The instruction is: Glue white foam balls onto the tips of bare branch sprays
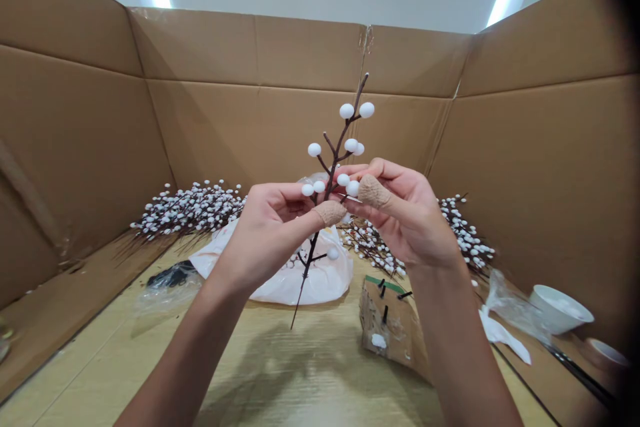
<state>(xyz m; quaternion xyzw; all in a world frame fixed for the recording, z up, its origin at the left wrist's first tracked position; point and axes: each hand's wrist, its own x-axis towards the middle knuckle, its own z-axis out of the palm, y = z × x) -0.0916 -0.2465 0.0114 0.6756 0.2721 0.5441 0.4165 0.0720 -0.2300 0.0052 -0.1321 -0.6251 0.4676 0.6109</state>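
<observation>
Upright and slightly tilted in front of me is an artificial berry branch (pixel 336 157), with a dark brown stem and white round berries. My left hand (pixel 270 230) is closed around the middle of its stem, its thumb wearing a beige finger cover (pixel 331 213). My right hand (pixel 413 213) is pinched at a white berry (pixel 353 189) on the right side of the branch; its thumb is covered too. How its fingers meet behind the berry is partly hidden. Some twigs end in berries, while one at upper left (pixel 326 136) has a bare tip.
Behind my hands lies a white plastic bag (pixel 320 287) holding small white pieces. Berry branches are piled at left (pixel 195 210) and right (pixel 465 233). A cardboard block (pixel 395 327) with black pegs, a white bowl (pixel 560 307) and a tape roll (pixel 605 352) stand right. Cardboard walls (pixel 300 47) surround the table.
</observation>
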